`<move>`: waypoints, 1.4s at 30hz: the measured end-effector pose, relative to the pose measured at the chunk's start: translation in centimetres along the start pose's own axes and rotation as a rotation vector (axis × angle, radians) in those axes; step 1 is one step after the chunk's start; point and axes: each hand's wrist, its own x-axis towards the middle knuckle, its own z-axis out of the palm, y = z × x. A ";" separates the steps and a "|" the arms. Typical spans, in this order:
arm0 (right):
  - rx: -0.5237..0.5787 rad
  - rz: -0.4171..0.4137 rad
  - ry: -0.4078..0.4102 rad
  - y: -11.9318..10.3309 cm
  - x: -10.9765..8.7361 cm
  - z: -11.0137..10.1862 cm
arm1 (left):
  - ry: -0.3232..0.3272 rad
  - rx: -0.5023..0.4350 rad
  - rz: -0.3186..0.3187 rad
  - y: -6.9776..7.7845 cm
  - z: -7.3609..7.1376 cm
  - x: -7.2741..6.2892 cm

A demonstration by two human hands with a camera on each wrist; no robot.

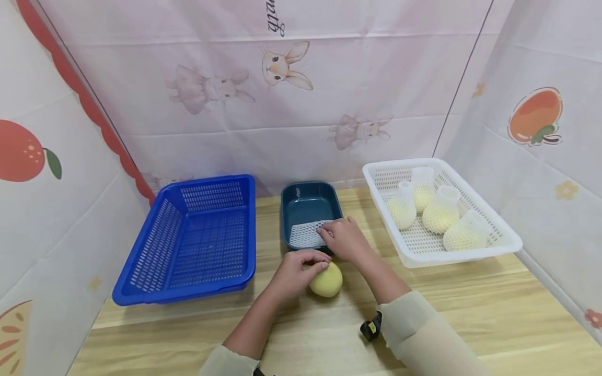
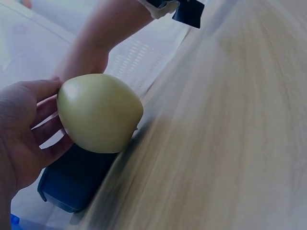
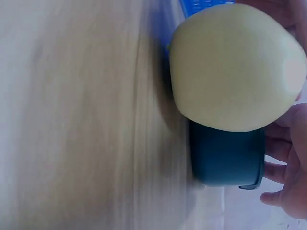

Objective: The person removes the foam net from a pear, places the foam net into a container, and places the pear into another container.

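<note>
My left hand point(image 1: 301, 271) grips a smooth yellow pear point(image 1: 326, 282) from above, thumb and fingers at its top, just in front of the dark teal dish point(image 1: 312, 190). Its fingers lie along one side of the pear point(image 2: 100, 115) in the left wrist view. A flat white foam net sleeve point(image 1: 307, 235) lies in the near part of the dish. My right hand point(image 1: 347, 239) reaches over the dish's right rim, thumb and fingers pinching the sleeve's right end. From the right wrist, the pear point(image 3: 235, 67) hides part of the dish.
A blue plastic basket point(image 1: 249, 230) stands left of the dish. To the right, a white basket point(image 1: 505, 245) holds several yellow fruits point(image 1: 439, 215) in foam net sleeves. Printed cloth point(image 1: 301, 151) hangs behind and at both sides of the wooden table point(image 1: 324, 339).
</note>
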 end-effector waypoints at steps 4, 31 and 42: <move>0.069 -0.018 0.039 -0.5 -0.6 -0.5 | 0.043 -0.029 0.010 0.2 -0.3 0.0; 0.773 -0.065 -0.061 -3.3 -4.6 -0.7 | 0.342 -0.114 0.123 2.6 -3.5 -0.7; 0.888 -0.088 -0.173 -3.8 -4.7 -0.4 | 0.408 -0.069 0.130 3.0 -4.5 -0.9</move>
